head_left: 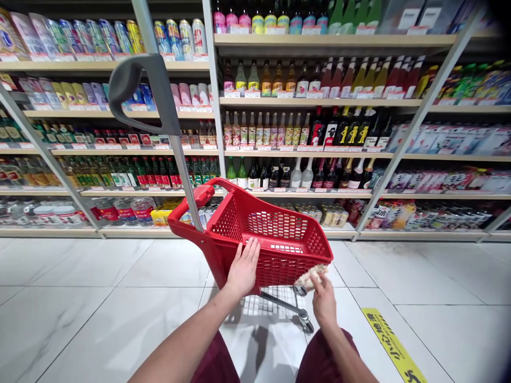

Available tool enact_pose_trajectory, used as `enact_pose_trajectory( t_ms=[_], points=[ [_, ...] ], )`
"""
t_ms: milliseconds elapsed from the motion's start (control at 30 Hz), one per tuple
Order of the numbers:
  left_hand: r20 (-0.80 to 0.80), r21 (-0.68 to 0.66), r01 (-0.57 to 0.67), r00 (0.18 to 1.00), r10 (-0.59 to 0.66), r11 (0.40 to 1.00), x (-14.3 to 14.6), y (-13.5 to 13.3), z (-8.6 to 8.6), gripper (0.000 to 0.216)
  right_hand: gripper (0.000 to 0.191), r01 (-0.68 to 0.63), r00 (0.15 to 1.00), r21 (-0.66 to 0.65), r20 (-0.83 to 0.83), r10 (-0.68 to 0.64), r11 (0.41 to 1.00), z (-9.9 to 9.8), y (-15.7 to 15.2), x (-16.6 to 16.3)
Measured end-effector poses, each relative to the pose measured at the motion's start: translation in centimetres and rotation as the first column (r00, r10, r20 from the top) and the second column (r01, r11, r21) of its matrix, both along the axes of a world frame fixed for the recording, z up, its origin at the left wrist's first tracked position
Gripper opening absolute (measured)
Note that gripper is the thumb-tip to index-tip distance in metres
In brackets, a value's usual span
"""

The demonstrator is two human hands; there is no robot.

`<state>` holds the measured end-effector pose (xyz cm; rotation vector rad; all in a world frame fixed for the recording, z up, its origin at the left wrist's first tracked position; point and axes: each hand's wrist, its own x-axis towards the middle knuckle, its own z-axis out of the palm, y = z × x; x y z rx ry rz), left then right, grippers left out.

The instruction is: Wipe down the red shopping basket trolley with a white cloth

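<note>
A red plastic shopping cart stands sideways in front of me; no goods show in its basket. My left hand lies on the basket's near rim, fingers stretched out and close together. At the basket's right end, my right hand grips a crumpled, whitish cloth between thumb and fingers. The cloth is against the outside of the near wall, low at the corner. Rising from the left end is a metal pole with a grey loop handle.
Behind the cart run shelves of bottles, cans and packs. The cart's caster wheels rest on white floor tiles. A yellow floor sticker lies at the lower right. My knees are close below the cart.
</note>
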<state>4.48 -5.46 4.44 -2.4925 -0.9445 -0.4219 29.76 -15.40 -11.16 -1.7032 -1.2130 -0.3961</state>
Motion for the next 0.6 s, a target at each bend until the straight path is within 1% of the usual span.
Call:
enact_pose_trajectory(
  t_ms=[33,67,100,200,233,267,300,400,467,533,600],
  points=[
    [-0.004,-0.005,0.012,1.0,-0.012,1.0,0.0,-0.1,0.1,0.063,0.038,-0.024,1.0,-0.017,0.01,0.024,1.0,-0.5,-0.3,-0.4],
    [-0.01,-0.012,0.026,1.0,-0.026,1.0,-0.1,-0.2,0.3,0.063,0.037,-0.035,0.999,-0.014,0.019,0.036,0.999,-0.4,-0.4,-0.9],
    [-0.015,-0.018,0.041,0.999,-0.041,0.999,-0.3,-0.3,0.4,0.063,0.036,-0.04,0.999,0.001,0.03,0.04,0.999,0.2,-0.3,-1.2],
    [-0.024,-0.031,0.069,0.997,-0.07,0.997,-0.9,-0.8,0.2,0.064,0.034,-0.036,0.998,0.087,0.063,0.031,0.996,3.7,0.8,-1.8],
    [-0.026,-0.034,0.068,0.997,-0.069,0.997,-1.2,-1.0,0.0,0.064,0.034,-0.054,0.995,0.095,0.085,0.046,0.994,4.5,1.2,-2.2],
    [-0.029,-0.038,0.065,0.997,-0.066,0.997,-1.5,-1.3,-0.4,0.063,0.033,-0.084,0.991,0.075,0.114,0.075,0.994,5.0,1.4,-2.6],
    [-0.033,-0.043,0.062,0.997,-0.063,0.997,-2.0,-1.4,-0.7,0.063,0.033,-0.12,0.983,0.036,0.143,0.114,0.992,5.0,1.5,-3.2],
    [-0.053,-0.062,0.064,0.996,-0.067,0.996,-3.6,-1.9,-1.6,0.063,0.033,-0.209,0.953,-0.093,0.202,0.224,0.973,3.7,1.3,-5.5],
    [-0.047,-0.07,0.048,0.998,-0.052,0.996,-4.6,-2.0,-1.7,0.063,0.033,-0.218,0.948,-0.081,0.221,0.23,0.973,3.6,1.3,-6.8],
    [-0.028,-0.069,0.026,0.999,-0.028,0.997,-5.2,-2.2,-1.5,0.064,0.035,-0.211,0.948,-0.032,0.238,0.213,0.977,4.6,1.9,-7.7],
    [-0.015,-0.061,0.02,1.0,-0.021,0.998,-5.4,-2.4,-1.3,0.063,0.036,-0.217,0.943,-0.017,0.256,0.214,0.976,5.7,2.6,-8.4]
  ],
)
